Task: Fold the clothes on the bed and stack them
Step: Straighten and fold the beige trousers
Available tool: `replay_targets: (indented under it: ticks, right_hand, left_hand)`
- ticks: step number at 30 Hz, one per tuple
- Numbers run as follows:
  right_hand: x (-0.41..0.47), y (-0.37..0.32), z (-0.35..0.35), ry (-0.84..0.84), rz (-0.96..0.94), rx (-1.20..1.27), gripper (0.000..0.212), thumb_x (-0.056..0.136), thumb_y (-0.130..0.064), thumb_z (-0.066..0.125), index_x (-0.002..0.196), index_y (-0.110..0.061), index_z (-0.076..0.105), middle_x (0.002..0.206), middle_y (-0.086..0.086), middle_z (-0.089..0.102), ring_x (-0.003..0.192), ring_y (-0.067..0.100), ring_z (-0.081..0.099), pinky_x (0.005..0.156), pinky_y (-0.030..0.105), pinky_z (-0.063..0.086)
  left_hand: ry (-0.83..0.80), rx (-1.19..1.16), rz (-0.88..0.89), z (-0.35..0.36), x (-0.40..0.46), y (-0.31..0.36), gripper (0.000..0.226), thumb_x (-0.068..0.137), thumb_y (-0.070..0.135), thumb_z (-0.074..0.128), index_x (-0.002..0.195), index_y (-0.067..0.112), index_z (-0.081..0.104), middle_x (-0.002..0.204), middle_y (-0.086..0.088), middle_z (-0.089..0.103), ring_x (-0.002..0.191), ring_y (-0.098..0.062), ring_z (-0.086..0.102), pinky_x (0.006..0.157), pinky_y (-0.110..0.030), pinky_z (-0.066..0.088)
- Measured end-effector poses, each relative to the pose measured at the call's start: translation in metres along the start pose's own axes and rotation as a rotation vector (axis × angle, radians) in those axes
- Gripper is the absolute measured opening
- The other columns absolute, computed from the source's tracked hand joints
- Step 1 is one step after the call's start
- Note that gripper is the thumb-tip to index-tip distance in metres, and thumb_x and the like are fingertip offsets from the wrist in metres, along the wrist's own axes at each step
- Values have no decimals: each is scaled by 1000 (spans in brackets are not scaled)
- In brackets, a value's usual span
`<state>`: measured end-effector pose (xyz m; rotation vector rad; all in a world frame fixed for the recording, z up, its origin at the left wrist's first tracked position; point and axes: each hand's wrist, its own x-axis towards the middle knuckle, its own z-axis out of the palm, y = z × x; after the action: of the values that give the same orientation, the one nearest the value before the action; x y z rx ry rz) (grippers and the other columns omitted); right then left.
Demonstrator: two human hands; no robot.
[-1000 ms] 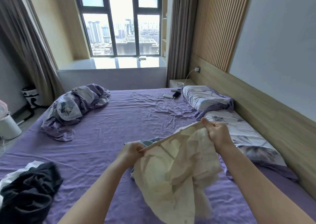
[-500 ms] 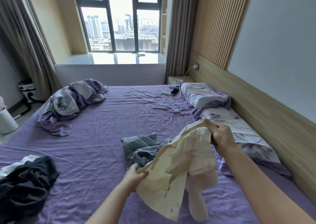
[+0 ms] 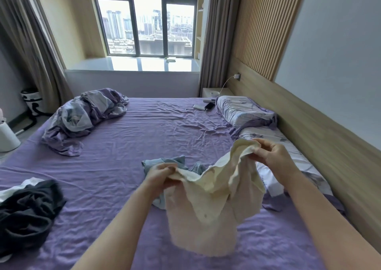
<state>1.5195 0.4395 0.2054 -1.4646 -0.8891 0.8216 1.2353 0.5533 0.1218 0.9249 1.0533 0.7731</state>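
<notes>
- Since half a second ago the left hand (image 3: 159, 171) has risen and taken a new hold on the upper edge of the cream garment (image 3: 208, 205), and the right hand (image 3: 274, 156) has shifted along that edge, which now sags between the two hands instead of being drawn out.
- Head view: left fingers are curled and pinch the cream cloth at its left end; right fingers and thumb are clamped on a bunched fold at the right end.
- Below both sets of fingers the garment hangs crumpled, clear of the purple bed (image 3: 127, 146).
- Just beyond the left fingers lies a blue-grey garment (image 3: 165, 162) on the sheet; a black heap of clothes (image 3: 26, 210) lies well off to the left of them.
- To do this step well, I judge the hands should work outward to the true corners, pull the edge taut, shake the cloth flat, then lay it on bare sheet before folding.
- No folded stack shows yet.
</notes>
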Motion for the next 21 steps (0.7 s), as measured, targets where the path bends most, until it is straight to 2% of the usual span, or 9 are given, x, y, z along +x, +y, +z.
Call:
replay_targets:
  ticks: [2,4,6,9,11,14,17,19,21]
  right_hand:
    - [1,-1,-6,-90,-30,-159,38,83,11,53,117,-5,59,103,12,68,94,18,65,86,25,53]
    - [2,-1,-10,-72,-64,-401,41,80,9,55,117,-7,58,103,12,68,96,22,63,86,30,49]
    - [4,3,-11,34,-112,-621,28,80,1,63,107,-7,62,94,12,69,89,26,63,76,33,45]
    - [6,11,-8,125,-233,-776,12,79,-5,70,90,-4,67,85,14,67,83,31,60,67,30,36]
    - [8,17,-5,115,-343,-748,11,76,-4,74,85,-5,68,85,16,63,84,31,55,71,30,36]
    - [10,21,3,17,-284,-572,15,85,-1,63,88,-14,55,86,11,56,78,26,49,63,24,36]
    - [12,32,14,-62,-213,-598,12,94,-7,50,91,-14,40,72,8,55,67,27,50,60,35,40]
    - [10,39,22,-89,-192,-613,12,95,-9,49,97,-13,38,72,6,56,68,27,53,59,32,39]
    - [5,43,32,-141,-122,-521,21,93,-6,52,108,-12,39,79,10,60,77,29,58,66,37,46]
  left_hand:
    - [-142,-1,71,5,-9,32,23,87,-12,44,92,-4,65,83,-17,64,75,-24,63,66,-28,57]
    - [-254,137,183,7,-19,54,32,80,-19,41,104,-11,61,91,-16,61,84,-23,58,72,-25,50]
    - [-144,410,318,12,-25,67,42,77,-18,47,116,-5,59,96,-15,61,87,-19,57,75,-25,47]
    - [217,713,484,18,-29,72,37,77,-4,66,113,5,64,100,-11,66,94,-21,61,83,-31,46]
    - [315,723,534,14,-29,71,18,80,3,66,98,7,69,85,-11,68,84,-27,65,77,-34,49]
    - [481,816,643,-4,-29,67,5,83,13,67,79,11,68,74,-13,62,83,-34,61,73,-35,40]
    - [598,946,727,-23,-30,63,18,83,24,70,83,6,69,87,-14,61,95,-28,53,83,-35,33]
    - [534,856,691,-34,-38,59,23,88,28,64,88,5,63,83,-7,60,84,-20,52,78,-36,38]
    - [523,813,648,-46,-46,52,15,92,28,58,96,14,60,85,4,60,82,-11,52,73,-26,37]
